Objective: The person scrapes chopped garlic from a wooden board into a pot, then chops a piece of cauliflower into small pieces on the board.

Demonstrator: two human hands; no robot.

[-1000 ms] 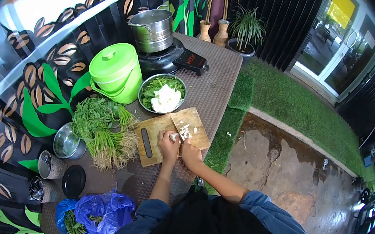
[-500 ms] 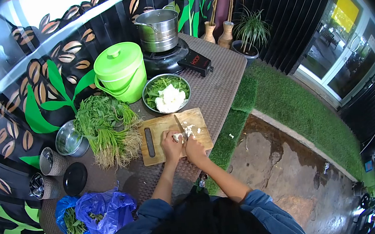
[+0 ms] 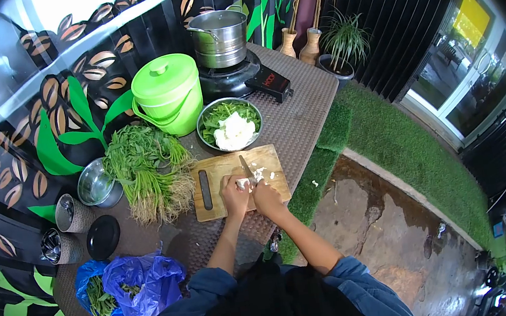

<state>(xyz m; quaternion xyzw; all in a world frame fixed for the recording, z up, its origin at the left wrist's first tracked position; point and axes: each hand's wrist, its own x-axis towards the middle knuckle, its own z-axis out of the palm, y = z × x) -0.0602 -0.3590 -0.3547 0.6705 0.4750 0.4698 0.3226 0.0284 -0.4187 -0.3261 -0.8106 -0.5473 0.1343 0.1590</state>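
Note:
On the wooden cutting board (image 3: 223,162), my left hand (image 3: 233,199) is closed around a small white vegetable piece (image 3: 243,184), its exact kind unclear. My right hand (image 3: 267,200) grips a knife (image 3: 246,165), with the blade angled toward the far side of the board and right beside the white piece. Small white bits (image 3: 260,173) lie scattered to the right of the blade. Just beyond the board stands a metal bowl (image 3: 202,140) with green leaves (image 3: 217,113) and a heap of white pieces (image 3: 234,132).
Left of the board lies a bunch of rooted greens (image 3: 149,176). Behind are a lidded green bucket (image 3: 166,99) and a steel pot (image 3: 219,40) on a black stove (image 3: 226,83). Blue plastic bags (image 3: 146,285) sit at front left; the table's edge (image 3: 311,162) runs along the right.
The whole view has shifted slightly, so things appear a little farther right. Both hands keep nearly the same place on the board, with the knife still at the white piece.

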